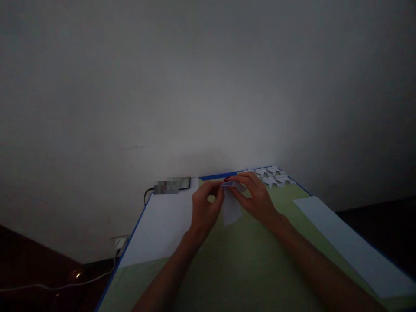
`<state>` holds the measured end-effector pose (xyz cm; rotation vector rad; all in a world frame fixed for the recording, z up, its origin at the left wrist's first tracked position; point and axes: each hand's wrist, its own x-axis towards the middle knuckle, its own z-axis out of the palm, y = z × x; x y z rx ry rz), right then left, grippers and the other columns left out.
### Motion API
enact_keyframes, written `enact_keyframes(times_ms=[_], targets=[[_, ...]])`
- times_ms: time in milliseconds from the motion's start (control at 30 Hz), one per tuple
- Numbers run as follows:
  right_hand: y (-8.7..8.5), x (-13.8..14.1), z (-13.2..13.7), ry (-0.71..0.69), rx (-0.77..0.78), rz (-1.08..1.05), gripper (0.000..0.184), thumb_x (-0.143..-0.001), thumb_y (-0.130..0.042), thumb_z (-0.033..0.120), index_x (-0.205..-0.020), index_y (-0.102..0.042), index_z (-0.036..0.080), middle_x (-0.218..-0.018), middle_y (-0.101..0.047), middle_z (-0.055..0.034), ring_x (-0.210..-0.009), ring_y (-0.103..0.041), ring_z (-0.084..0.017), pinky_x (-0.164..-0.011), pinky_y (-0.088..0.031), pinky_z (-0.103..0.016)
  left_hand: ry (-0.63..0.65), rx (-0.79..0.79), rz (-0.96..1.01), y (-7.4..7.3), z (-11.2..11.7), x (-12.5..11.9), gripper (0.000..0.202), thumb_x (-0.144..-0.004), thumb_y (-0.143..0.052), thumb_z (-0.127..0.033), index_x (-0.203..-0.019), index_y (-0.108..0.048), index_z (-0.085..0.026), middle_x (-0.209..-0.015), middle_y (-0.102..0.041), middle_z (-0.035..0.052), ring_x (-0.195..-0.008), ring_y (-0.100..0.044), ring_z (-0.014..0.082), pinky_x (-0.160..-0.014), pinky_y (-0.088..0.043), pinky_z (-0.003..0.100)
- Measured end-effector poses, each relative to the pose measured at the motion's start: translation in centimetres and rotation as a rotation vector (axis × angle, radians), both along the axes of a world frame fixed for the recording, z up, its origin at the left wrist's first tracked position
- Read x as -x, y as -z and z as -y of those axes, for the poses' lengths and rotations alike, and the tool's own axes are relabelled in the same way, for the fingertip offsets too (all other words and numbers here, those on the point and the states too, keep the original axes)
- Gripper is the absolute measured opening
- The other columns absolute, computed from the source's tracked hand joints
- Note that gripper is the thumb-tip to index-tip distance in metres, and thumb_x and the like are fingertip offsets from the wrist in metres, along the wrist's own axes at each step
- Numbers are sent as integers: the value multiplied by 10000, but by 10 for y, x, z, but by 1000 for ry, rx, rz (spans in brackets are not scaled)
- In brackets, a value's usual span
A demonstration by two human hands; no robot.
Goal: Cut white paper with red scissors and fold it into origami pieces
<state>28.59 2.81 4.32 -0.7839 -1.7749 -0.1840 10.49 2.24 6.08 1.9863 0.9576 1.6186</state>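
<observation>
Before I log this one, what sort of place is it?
Probably an indoor room, perhaps at home: a green tabletop stands by a plain wall, with folded paper pieces in its far right corner.

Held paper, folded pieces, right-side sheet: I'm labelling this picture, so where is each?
Held paper [232,210], head view: its hanging lower part.
Folded pieces [269,180], head view: one piece near the group's middle.
Right-side sheet [354,248], head view: middle of its upper face.

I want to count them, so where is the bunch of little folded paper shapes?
In the head view, the folded paper shapes lie at the far right corner of the table, just beyond the right hand.
</observation>
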Motion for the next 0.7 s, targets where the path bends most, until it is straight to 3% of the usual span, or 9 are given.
enact_keyframes(times_ms=[200,300,467,700], targets=[[-4,3,3,6,-57,-45,280,-969,-685,206,-1232,-616,275,-1074,-684,-81,-1009,-655,-254,-880,-567,-455,124,40,51,-3,7,5,188,-968,-605,-212,-1051,-773,-206,-934,-752,61,-801,-686,171,-760,-582,324],[-4,3,3,12,-72,-66,272,-969,-686,206,-1216,-599,280,-1064,-678,-77,-990,-658,-248,-863,-575,-448,166,49,87,-1,6,6,189,-952,-657,-246,-1098,-774,-226,-975,-739,64,-798,-691,176,-754,-608,335],[-5,3,4,-13,-79,-54,272,-958,-700,194,-1192,-595,282,-1031,-681,-66,-932,-664,-235,-826,-581,-430,93,-93,42,-8,5,7,152,-937,-683,-208,-1038,-790,-249,-931,-711,39,-782,-678,156,-718,-597,299],[-10,4,9,-57,-92,-32,328,-949,-713,180,-1225,-584,300,-1066,-711,-67,-1014,-693,-249,-880,-589,-448,-2,-248,-40,-15,6,12,151,-935,-701,-177,-1005,-807,-259,-935,-751,36,-825,-696,159,-762,-587,296]])
